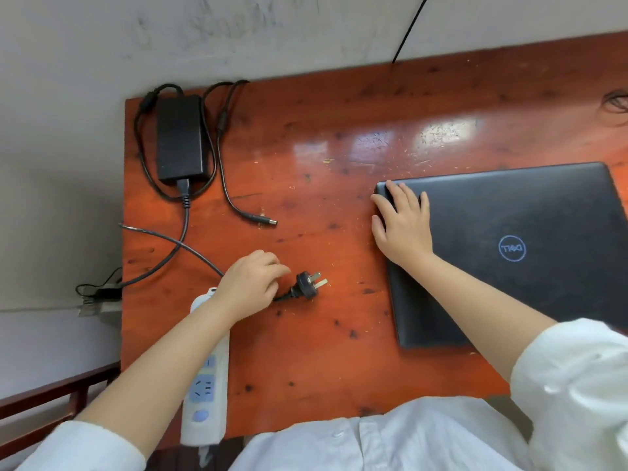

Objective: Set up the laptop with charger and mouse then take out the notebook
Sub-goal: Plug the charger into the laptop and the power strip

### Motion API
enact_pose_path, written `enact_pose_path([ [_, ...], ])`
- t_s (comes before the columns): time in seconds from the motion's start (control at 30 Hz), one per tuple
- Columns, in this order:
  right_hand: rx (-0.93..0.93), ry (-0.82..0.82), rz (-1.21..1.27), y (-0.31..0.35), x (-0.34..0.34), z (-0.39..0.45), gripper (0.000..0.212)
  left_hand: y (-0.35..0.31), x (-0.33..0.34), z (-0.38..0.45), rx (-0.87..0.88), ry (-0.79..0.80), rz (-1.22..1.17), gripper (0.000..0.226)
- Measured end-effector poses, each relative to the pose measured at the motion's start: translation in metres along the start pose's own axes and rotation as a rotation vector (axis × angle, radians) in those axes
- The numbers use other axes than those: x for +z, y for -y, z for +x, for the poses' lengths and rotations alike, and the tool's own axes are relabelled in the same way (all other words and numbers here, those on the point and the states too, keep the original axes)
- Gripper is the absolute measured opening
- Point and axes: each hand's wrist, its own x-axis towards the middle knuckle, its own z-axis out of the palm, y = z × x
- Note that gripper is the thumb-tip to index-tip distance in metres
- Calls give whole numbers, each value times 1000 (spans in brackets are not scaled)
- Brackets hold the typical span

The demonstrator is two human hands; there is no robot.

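Seen from the head camera, a glossy reddish-brown wooden counter (339, 351) fills most of the picture, with a grey wall beyond its far edge. Near the far left corner lies a black rectangular charger brick (181, 137), its thin black cables looped around it. One cable ends in a black barrel connector (263, 219) lying loose on the wood, just right of the brick's near end. The other cable runs off the left edge of the counter, and a black three-pin wall plug (307, 284) lies on its side towards the middle of the counter, prongs pointing right.

The left hand (253, 283) sits just left of that plug, fingers curled loosely downward over the cable behind it; whether they actually pinch the cable cannot be told. Under the left forearm, a long white power strip (205, 396) with blue sockets lies along the near left part of the counter.

On the right side rests a closed black laptop (526, 260) with a round silver logo on its lid. The right hand (402, 224) lies flat on the laptop's far left corner, fingers spread and straight. White sleeves (574, 385) cover both upper arms.
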Motion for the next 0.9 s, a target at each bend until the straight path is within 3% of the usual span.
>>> enact_pose_path([
  [0.1, 17, -7, 69, -2, -4, 1, 41, 16, -7, 28, -164, -202, 95, 37],
  [0.23, -25, 76, 77, -16, -16, 4, 41, 42, -21, 61, -296, -67, 329, 36],
  [0.43, 7, 57, -91, -31, -21, 5, 43, 46, -44, 74, -3, 69, 417, 13],
  [0.63, 18, 32, -34, -34, -20, 3, 45, -53, -42, 98, 414, -213, 228, 5],
  [0.73, 16, -5, 39, -36, -19, 4, 37, -73, -31, 103, 391, -226, 87, 6],
  [0.9, 14, -20, 48, -38, -17, 5, 36, -48, -15, 99, 268, -66, 89, 14],
])
